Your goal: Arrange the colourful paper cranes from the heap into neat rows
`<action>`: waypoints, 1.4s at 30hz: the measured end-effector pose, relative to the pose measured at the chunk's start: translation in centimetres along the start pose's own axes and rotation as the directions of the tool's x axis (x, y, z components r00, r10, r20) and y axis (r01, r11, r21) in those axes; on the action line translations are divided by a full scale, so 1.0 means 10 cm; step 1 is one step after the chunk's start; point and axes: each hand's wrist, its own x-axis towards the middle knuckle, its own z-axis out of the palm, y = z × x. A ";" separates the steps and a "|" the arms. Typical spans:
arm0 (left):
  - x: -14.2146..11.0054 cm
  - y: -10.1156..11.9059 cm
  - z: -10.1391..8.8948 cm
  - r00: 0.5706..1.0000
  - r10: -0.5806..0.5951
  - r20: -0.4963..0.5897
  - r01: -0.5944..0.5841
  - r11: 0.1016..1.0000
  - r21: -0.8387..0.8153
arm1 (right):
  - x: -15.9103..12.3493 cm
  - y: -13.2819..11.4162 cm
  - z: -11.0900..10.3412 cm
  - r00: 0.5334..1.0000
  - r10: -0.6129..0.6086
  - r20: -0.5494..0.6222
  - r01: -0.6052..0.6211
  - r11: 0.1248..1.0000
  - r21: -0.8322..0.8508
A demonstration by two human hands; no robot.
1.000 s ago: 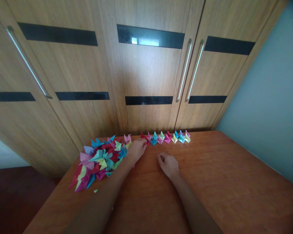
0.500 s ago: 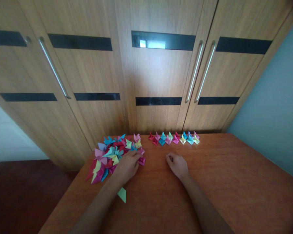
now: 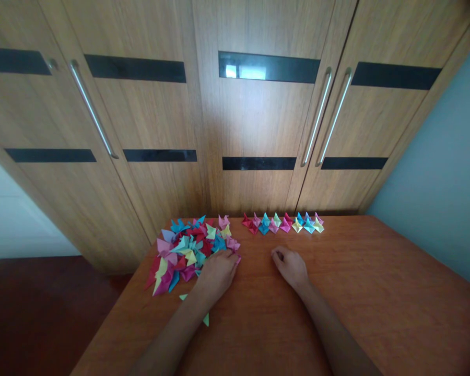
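On the left of the table lies a heap of colourful folded-paper origami pieces point(image 3: 188, 245). My left hand point(image 3: 218, 272) rests at the heap's near right edge, with its fingers closed over a magenta origami piece point(image 3: 238, 259), most of which they hide. My left forearm partly covers a light green origami piece point(image 3: 206, 319). To the right, my right hand point(image 3: 292, 267) lies on the table, loosely curled, and nothing shows in it. Beyond it stand two rows of origami pieces point(image 3: 274, 224), side by side, in red, pink, blue, green and yellow.
The brown wooden table point(image 3: 360, 292) reaches back to a wooden wardrobe point(image 3: 254, 120) with long metal handles and dark strips. A pale blue wall point(image 3: 438, 172) stands on the right. Dark red floor point(image 3: 55, 313) shows at the left.
My left hand has moved slightly right and nearer, over the magenta piece that lay beside it. The right hand stays curled in place. The whole view has shifted a little.
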 end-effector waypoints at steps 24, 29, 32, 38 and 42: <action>1.13 -0.17 0.04 0.995 -0.093 -0.023 0.094 0.995 0.028 | 0.03 0.00 0.01 1.000 0.000 -0.020 -0.001 0.999 -0.033; 1.15 -0.19 0.15 0.992 -0.122 0.032 0.120 0.991 0.066 | 0.03 0.00 0.01 1.000 0.008 -0.020 -0.009 0.999 -0.047; 1.13 -0.19 0.18 0.992 -0.116 0.045 0.112 0.991 0.074 | 0.03 0.00 0.02 1.000 0.002 -0.023 -0.003 0.998 -0.055; 1.13 -0.20 0.20 0.994 -0.099 0.042 0.096 0.992 0.080 | 0.04 0.00 0.02 1.000 -0.001 -0.015 0.000 0.998 -0.057; 1.15 -0.19 0.20 0.993 -0.112 0.041 0.109 0.991 0.078 | 0.04 -0.01 0.00 1.000 0.013 -0.012 -0.013 0.998 -0.060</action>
